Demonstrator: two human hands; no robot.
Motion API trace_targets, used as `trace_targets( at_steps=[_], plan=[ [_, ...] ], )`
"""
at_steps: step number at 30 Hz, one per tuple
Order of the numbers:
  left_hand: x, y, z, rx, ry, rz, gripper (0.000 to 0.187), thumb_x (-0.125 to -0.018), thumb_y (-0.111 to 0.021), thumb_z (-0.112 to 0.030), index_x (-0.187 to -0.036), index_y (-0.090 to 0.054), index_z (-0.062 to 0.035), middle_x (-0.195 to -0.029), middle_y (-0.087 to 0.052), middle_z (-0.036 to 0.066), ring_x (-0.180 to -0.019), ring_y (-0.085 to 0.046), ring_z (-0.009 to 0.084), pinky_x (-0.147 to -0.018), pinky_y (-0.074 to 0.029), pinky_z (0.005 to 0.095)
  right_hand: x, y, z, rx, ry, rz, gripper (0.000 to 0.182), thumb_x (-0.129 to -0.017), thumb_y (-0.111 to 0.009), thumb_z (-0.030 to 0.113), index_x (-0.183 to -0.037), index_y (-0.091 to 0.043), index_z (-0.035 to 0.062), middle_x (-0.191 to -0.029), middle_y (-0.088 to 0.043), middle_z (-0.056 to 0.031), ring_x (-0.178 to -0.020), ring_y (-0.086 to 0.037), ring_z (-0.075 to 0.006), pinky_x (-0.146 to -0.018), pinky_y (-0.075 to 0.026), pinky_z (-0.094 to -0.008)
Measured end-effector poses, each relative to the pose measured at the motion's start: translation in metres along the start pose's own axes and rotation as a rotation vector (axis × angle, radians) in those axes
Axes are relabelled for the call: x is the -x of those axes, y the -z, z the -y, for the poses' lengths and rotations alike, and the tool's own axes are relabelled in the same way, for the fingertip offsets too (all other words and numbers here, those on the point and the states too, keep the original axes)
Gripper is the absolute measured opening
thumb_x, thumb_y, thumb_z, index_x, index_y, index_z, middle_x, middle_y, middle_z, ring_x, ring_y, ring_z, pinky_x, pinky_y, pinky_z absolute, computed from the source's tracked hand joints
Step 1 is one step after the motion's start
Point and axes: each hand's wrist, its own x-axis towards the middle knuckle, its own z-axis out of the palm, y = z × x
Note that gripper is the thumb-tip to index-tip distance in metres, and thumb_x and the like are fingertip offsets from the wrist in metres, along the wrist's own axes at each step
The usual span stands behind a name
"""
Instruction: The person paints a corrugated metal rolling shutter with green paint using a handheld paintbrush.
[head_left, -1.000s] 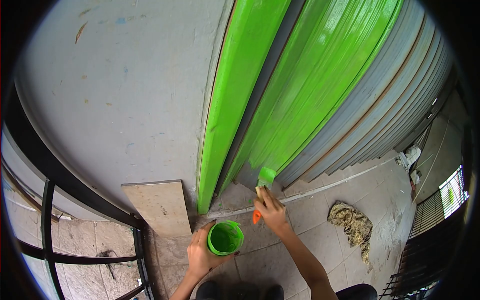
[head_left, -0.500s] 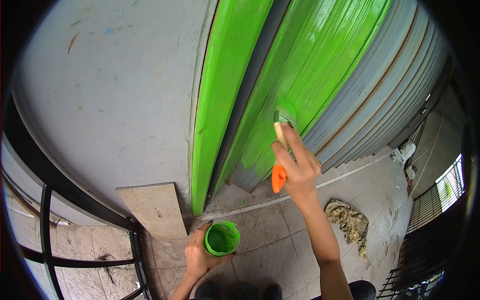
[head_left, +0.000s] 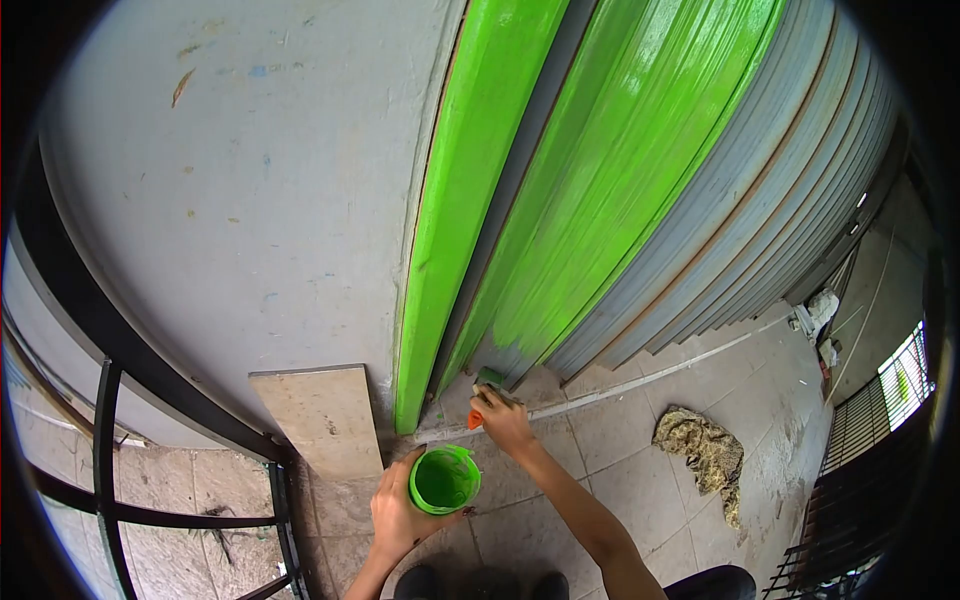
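Observation:
My left hand (head_left: 398,505) is wrapped round a green paint cup (head_left: 444,480), which is open at the top and holds green paint. Just above and right of the cup, my right hand (head_left: 503,420) grips a paintbrush (head_left: 475,417) by its orange-ended handle. The brush head is near the bottom edge of the ribbed metal shutter (head_left: 620,200); whether its bristles touch the metal I cannot tell. Wet green paint covers much of that shutter panel, with grey showing at its lower end. A green post (head_left: 455,200) stands to the left of the panel.
A grey wall (head_left: 240,200) fills the left, with a tan board (head_left: 325,420) leaning at its foot. Black metal framing (head_left: 105,440) is at the lower left. A stained rag (head_left: 700,450) lies on the tiled floor (head_left: 640,500). Grey unpainted shutter ribs (head_left: 760,190) curve away right.
My right hand has moved down and left with the brush, from the middle of the green panel to its bottom end, nearer the cup. The view has shifted slightly.

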Motion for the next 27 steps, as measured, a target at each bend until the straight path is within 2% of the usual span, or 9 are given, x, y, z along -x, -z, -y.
trace_targets(
  at_steps=[1, 4, 7, 10, 17, 18, 21, 27],
  plan=[
    [0.0, 0.002, -0.001, 0.007, 0.027, 0.014, 0.089, -0.045, -0.094, -0.028, -0.12, -0.056, -0.0008, -0.113, -0.064, 0.015, -0.102, -0.064, 0.0321, -0.089, -0.052, 0.0407, 0.003, -0.002, -0.001, -0.031, -0.044, 0.067, 0.013, -0.08, -0.069, 0.004, -0.078, -0.057, 0.0089, -0.112, -0.067, -0.0118, -0.1, -0.069, -0.0261, -0.067, -0.061, -0.033],
    [0.0, 0.005, -0.002, 0.027, 0.032, 0.019, 0.089, -0.045, -0.094, -0.028, -0.12, -0.056, -0.0003, -0.112, -0.064, 0.016, -0.101, -0.064, 0.0325, -0.088, -0.052, 0.0407, -0.016, 0.026, -0.003, -0.011, 0.062, -0.203, 0.017, -0.078, -0.07, 0.004, -0.078, -0.054, 0.0088, -0.109, -0.066, -0.0158, -0.1, -0.068, -0.0291, -0.073, -0.062, -0.0332],
    [-0.002, 0.004, -0.003, 0.01, -0.025, -0.024, 0.087, -0.047, -0.093, -0.028, -0.122, -0.056, -0.0047, -0.106, -0.065, 0.012, -0.096, -0.065, 0.0314, -0.081, -0.054, 0.0408, -0.061, 0.084, -0.001, 0.117, 0.155, -0.501, 0.017, -0.076, -0.072, 0.006, -0.077, -0.055, 0.0093, -0.111, -0.067, -0.0152, -0.099, -0.069, -0.0288, -0.075, -0.061, -0.0332],
    [-0.003, 0.003, -0.002, 0.012, -0.023, -0.022, 0.087, -0.047, -0.093, -0.027, -0.122, -0.056, -0.0041, -0.108, -0.065, 0.012, -0.096, -0.065, 0.0314, -0.082, -0.054, 0.0405, -0.072, 0.091, -0.007, 0.212, 0.084, -0.573, 0.017, -0.076, -0.072, 0.007, -0.078, -0.055, 0.0094, -0.116, -0.065, -0.0143, -0.098, -0.069, -0.0277, -0.077, -0.061, -0.0327],
    [0.001, 0.003, 0.002, 0.018, 0.009, 0.002, 0.088, -0.045, -0.094, -0.027, -0.12, -0.055, -0.0004, -0.109, -0.065, 0.016, -0.099, -0.065, 0.0318, -0.087, -0.053, 0.0403, -0.013, -0.01, 0.001, 0.102, 0.119, -0.183, 0.018, -0.077, -0.069, 0.004, -0.079, -0.051, 0.0087, -0.117, -0.063, -0.0153, -0.102, -0.068, -0.0285, -0.076, -0.061, -0.0325],
    [0.0, 0.003, 0.003, 0.019, 0.005, 0.0, 0.088, -0.045, -0.094, -0.027, -0.12, -0.055, -0.0004, -0.109, -0.065, 0.016, -0.099, -0.066, 0.0317, -0.087, -0.053, 0.0402, -0.01, -0.013, 0.004, 0.015, 0.104, -0.095, 0.018, -0.078, -0.068, 0.003, -0.082, -0.052, 0.0088, -0.116, -0.063, -0.0155, -0.103, -0.067, -0.0283, -0.074, -0.062, -0.0322],
    [0.003, 0.004, 0.004, 0.019, 0.014, 0.004, 0.089, -0.046, -0.094, -0.026, -0.121, -0.054, -0.0006, -0.109, -0.066, 0.016, -0.099, -0.066, 0.0314, -0.087, -0.053, 0.0403, -0.003, -0.013, 0.0, 0.028, 0.099, 0.025, 0.017, -0.078, -0.069, 0.004, -0.081, -0.054, 0.0089, -0.116, -0.063, -0.0156, -0.103, -0.067, -0.0283, -0.074, -0.062, -0.0315],
    [-0.001, 0.003, 0.005, 0.038, 0.026, 0.028, 0.088, -0.048, -0.093, -0.028, -0.123, -0.054, -0.0023, -0.113, -0.064, 0.015, -0.102, -0.063, 0.0324, -0.086, -0.053, 0.0413, -0.067, 0.068, -0.008, 0.102, 0.117, -0.48, 0.016, -0.075, -0.071, 0.006, -0.078, -0.056, 0.0098, -0.117, -0.064, -0.0144, -0.102, -0.068, -0.0271, -0.077, -0.061, -0.0321]
  ],
)
